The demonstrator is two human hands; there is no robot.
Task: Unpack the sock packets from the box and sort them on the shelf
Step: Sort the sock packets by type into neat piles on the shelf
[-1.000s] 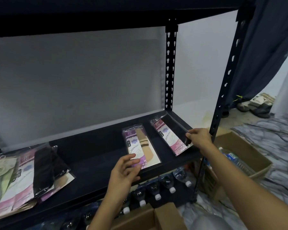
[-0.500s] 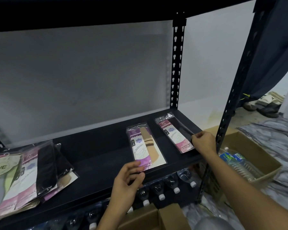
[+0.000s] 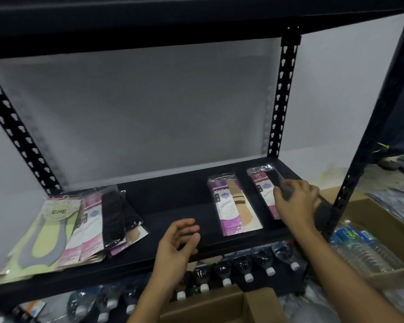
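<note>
Nearest, the left hand hovers empty over the shelf front edge, fingers loosely spread. Farther right, the right hand rests on the pink packet; grip unclear. The purple packet lies between them

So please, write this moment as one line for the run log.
left hand: open, empty, at shelf front | right hand: on pink packet | beige packet: flat, untouched
</note>
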